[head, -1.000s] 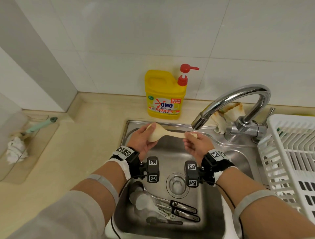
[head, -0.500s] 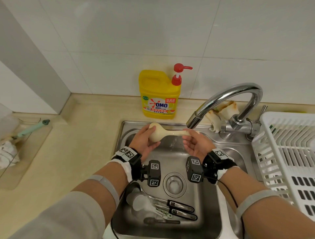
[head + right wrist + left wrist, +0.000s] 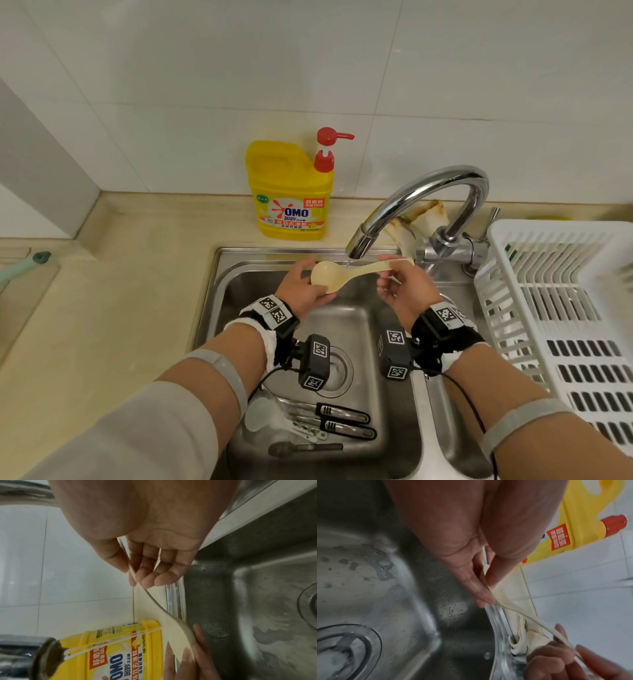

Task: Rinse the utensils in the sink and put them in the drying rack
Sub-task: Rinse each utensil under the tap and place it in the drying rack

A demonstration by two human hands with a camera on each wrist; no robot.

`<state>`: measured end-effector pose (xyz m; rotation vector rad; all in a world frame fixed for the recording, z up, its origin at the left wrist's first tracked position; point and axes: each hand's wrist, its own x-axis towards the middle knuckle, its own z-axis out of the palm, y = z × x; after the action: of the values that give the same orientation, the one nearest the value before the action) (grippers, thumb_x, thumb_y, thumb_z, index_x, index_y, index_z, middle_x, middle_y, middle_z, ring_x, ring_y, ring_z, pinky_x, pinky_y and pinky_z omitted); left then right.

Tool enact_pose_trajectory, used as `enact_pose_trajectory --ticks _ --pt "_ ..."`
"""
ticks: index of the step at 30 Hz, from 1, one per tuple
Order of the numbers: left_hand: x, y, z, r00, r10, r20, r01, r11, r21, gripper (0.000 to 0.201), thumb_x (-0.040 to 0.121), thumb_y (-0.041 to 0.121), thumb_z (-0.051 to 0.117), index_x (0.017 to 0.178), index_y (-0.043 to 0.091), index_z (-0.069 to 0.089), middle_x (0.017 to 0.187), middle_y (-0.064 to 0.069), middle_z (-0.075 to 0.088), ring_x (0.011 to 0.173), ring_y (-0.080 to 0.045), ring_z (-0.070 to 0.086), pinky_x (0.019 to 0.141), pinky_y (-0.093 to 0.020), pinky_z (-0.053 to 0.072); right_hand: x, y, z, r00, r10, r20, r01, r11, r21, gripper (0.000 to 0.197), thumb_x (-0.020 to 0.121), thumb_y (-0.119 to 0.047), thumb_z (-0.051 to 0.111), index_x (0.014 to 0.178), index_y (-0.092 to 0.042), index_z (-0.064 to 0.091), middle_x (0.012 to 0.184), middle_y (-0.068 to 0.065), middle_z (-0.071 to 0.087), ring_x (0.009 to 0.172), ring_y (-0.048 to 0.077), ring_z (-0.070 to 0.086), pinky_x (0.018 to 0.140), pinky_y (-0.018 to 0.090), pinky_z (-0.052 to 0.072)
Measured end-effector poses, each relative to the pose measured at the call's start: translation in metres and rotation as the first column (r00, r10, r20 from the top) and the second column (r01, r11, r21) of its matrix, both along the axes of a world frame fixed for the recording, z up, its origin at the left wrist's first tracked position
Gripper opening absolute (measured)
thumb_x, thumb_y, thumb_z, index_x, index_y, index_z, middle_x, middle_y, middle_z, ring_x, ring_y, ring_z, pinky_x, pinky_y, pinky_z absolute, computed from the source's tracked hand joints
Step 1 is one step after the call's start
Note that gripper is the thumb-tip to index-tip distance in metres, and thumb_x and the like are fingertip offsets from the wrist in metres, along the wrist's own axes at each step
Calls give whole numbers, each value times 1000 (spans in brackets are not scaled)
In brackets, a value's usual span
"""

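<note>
Sink (image 3: 239,260): soap bottle (image 3: 291,192), faucet (image 3: 428,195)

Landmark: sink (image 3: 219,294). Detergent bottle (image 3: 291,192) behind it; faucet (image 3: 428,198) at back right; drying rack (image 3: 561,308) to the right; utensils (image 3: 329,425) inside, front.

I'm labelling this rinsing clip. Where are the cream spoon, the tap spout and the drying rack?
cream spoon (image 3: 325,275), head view, on its bowl.
tap spout (image 3: 359,245), head view, near its outlet end.
drying rack (image 3: 534,229), head view, on its white back rim.
</note>
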<state>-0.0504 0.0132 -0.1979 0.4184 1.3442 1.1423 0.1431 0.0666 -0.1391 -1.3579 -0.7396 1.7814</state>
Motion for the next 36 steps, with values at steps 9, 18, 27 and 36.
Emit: enact_pose_trajectory --ticks 9,18,27,36 --pt "17 14 -3 932 -209 -296 206 978 -41 34 87 6 73 120 8 66 111 -17 70 95 -34 73 69 -37 63 13 -1 5 995 88 49 -92 990 103 24 102 -13 50 106 -7 73 61 2 59 70 18 67 79 33 57" --pt "28 22 7 877 -216 -430 209 976 -63 36 87 38 59 105 9 70 109 -16 70 99 -38 69 72 -51 62 26 0 5 997 71 -35 -68 995 71 25 104 -19 49 108 -7 70 64 -2 68 74 16 66 75 27 58" --pt "16 13 6 930 -177 -321 195 980 24 51 60 9 72 104 34 63 120 -13 64 104 -38 68 79 -52 61 14 1 -10 992 -1 -123 0 1000 -6 20 101 -14 54 108 -4 69 63 3 55 72 18 70 74 28 61" --pt "-3 3 13 954 -56 -295 71 997 39 33 89 -1 56 120 10 57 123 -21 60 106 -43 65 71 -49 62 -36 -14 -22 992 113 -65 -117 991 -63 12 86 0 72 94 -8 70 78 11 73 69 16 70 66 25 59"
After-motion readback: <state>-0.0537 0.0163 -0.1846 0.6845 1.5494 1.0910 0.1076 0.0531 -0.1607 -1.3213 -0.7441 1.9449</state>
